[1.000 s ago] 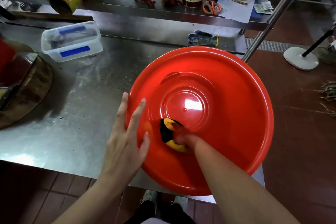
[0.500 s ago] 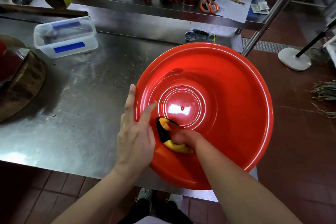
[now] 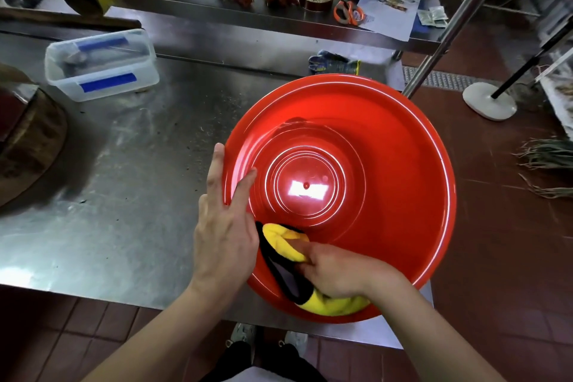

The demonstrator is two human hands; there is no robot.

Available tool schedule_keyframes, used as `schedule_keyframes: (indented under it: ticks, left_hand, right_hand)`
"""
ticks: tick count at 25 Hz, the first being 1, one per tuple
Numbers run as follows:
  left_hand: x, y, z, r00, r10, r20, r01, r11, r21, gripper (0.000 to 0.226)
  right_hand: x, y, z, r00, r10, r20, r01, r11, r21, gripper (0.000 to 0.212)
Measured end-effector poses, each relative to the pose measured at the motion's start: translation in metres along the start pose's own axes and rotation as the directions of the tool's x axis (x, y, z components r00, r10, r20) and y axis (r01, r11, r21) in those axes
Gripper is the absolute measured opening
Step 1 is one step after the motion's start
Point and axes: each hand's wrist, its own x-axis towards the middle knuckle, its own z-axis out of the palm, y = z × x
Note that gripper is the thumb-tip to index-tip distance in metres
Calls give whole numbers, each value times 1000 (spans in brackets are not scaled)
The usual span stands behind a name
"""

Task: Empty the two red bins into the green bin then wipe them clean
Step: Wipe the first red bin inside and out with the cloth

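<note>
A large round red bin sits at the right end of the steel table, overhanging its front right corner. Its inside looks empty and glossy. My left hand rests on the bin's left rim, fingers spread, thumb outside the wall. My right hand presses a yellow and black cloth against the near inner wall, close to the front rim. A second red bin and a green bin are not in view.
A clear plastic box with blue tape stands at the table's back left. A round wooden block fills the left edge. A raised shelf holds a yellow tube, dark tin, scissors. A slanted steel post rises behind the bin.
The cloth and my right hand have slid from near the bin's centre toward the near rim. My left hand has shifted along the left rim, and the bin has turned slightly.
</note>
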Motion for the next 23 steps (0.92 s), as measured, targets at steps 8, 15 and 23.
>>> schedule_keyframes:
  ticks: [8,15,23]
  left_hand:
    - [-4,4,1,1000,-6,14,5,997,72,63]
    - [-4,21,6,999,37,29,-40,994,104,63]
    - [-5,28,5,997,31,69,-43,982,186,63]
  right_hand:
    - [17,15,22,996,88,12,-87,996,-30,59]
    - [79,43,17,963,268,-20,-268,956,-117,57]
    - [115,70,18,958,283,-55,-277,956,96,76]
